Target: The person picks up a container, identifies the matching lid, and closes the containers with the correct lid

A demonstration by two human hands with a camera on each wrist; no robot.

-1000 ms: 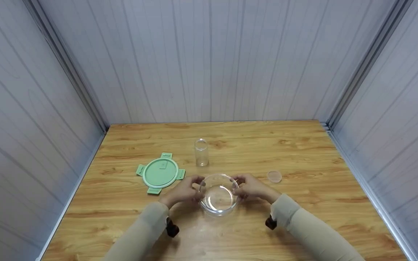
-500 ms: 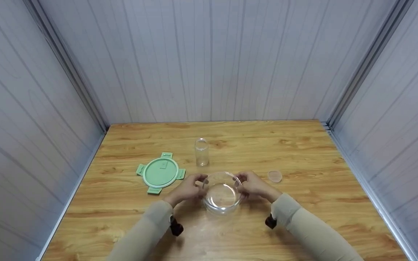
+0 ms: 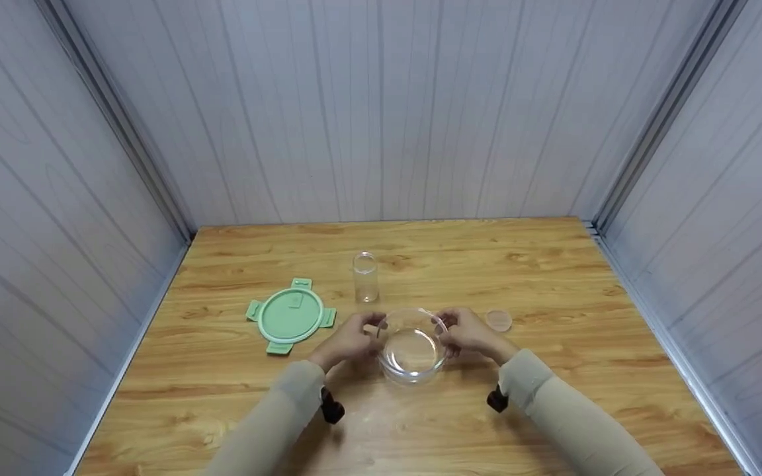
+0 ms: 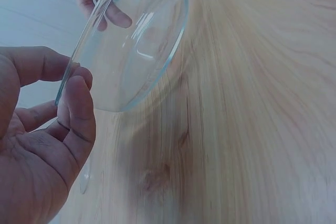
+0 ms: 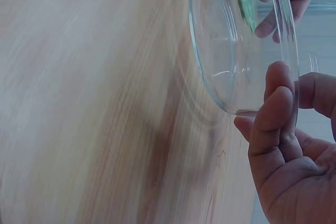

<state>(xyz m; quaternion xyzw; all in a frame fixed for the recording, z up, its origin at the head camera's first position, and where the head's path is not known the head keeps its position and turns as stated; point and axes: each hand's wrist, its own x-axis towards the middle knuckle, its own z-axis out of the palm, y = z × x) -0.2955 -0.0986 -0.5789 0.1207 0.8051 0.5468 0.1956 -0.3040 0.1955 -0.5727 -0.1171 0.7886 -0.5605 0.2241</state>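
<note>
A round clear glass bowl (image 3: 411, 370) is held between my two hands near the middle of the table. At its left side my left hand (image 3: 352, 339) pinches the rim; the left wrist view shows thumb and fingers (image 4: 79, 103) on either side of the glass edge. My right hand (image 3: 472, 334) grips the opposite side in the same way, its fingers (image 5: 270, 119) curled at the rim in the right wrist view. Under the bowl, a shadow falls on the wood. To the left of my left hand lies a green lid (image 3: 290, 316) with flaps around its edge.
Beyond the bowl, a clear glass cylinder (image 3: 366, 281) stands upright. A small clear disc (image 3: 499, 320) lies flat just past my right hand. The wooden table (image 3: 473, 251) is enclosed by pale panel walls (image 3: 381, 112) at the back and both sides.
Both hands have shifted the glass bowl a little to the right and away from me. The lid, cylinder and disc stay where they were.
</note>
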